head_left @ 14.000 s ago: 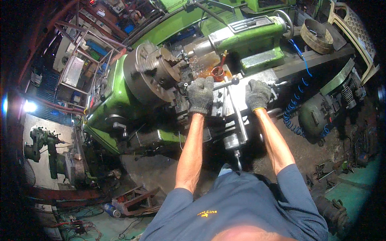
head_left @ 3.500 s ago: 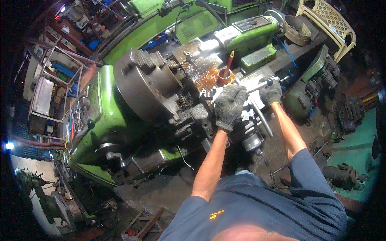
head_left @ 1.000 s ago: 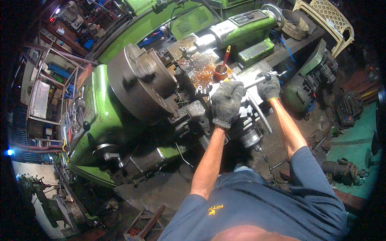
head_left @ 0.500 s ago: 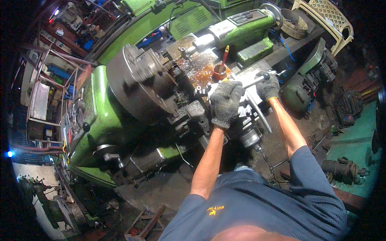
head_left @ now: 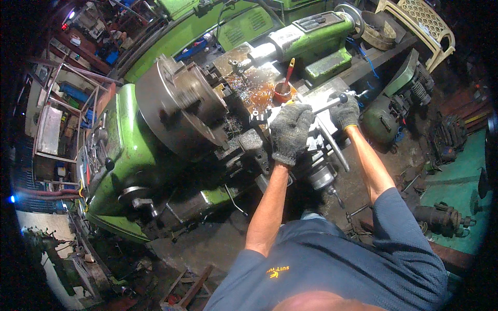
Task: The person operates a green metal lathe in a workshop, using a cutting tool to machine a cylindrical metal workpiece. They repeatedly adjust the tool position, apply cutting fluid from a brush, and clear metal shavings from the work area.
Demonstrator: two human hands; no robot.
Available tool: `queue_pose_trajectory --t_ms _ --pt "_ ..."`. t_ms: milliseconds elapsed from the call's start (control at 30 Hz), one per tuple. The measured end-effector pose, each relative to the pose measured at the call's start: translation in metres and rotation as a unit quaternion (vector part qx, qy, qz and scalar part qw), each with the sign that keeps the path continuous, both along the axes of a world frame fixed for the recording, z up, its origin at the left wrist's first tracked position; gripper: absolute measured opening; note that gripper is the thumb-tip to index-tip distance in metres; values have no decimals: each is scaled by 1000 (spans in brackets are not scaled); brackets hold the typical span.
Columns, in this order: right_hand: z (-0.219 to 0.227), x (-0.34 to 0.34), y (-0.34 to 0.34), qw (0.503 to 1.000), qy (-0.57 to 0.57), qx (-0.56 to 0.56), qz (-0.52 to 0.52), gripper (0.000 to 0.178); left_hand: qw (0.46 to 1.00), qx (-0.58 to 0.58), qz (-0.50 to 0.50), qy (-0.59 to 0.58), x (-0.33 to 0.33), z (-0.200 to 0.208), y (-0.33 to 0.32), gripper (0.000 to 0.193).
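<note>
Gloved left hand (head_left: 290,132) closed over lathe carriage (head_left: 311,147); right hand (head_left: 346,110) gripping steel handle bar (head_left: 328,105)

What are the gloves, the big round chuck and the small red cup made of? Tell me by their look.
Gloves, left hand and right hand: grey knitted fabric, speckled weave. Chuck: bare grey metal, probably steel or iron, with a dull sheen. Red cup: glossy, plastic or painted metal; cannot tell which.

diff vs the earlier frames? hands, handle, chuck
14 s ago both gloved hands sat side by side on the bar handle. Since then the left hand has shifted onto the tool post, while the right hand stays on the handle. Chuck, green lathe and red cup are unchanged.
</note>
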State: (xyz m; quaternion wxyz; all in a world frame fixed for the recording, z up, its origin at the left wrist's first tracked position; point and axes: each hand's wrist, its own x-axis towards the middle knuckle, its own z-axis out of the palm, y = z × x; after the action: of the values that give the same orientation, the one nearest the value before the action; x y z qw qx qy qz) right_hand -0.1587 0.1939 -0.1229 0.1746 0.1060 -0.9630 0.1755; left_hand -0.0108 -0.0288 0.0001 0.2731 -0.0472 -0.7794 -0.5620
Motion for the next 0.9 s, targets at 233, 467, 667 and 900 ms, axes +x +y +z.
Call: queue_pose_trajectory --t_ms 233,467,667,900 --pt "2 2 -1 1000 15 -8 7 21 1000 7 -7 -1 -1 -3 -1 15" --pt "0 1 -1 1000 22 17 9 24 1000 21 -11 11 -1 -1 0 15" --pt "-3 1 0 999 33 -7 -5 25 1000 22 -13 -2 -1 -1 1 14" --pt "6 7 -3 999 31 -36 0 16 1000 24 -16 12 -2 -6 0 14"
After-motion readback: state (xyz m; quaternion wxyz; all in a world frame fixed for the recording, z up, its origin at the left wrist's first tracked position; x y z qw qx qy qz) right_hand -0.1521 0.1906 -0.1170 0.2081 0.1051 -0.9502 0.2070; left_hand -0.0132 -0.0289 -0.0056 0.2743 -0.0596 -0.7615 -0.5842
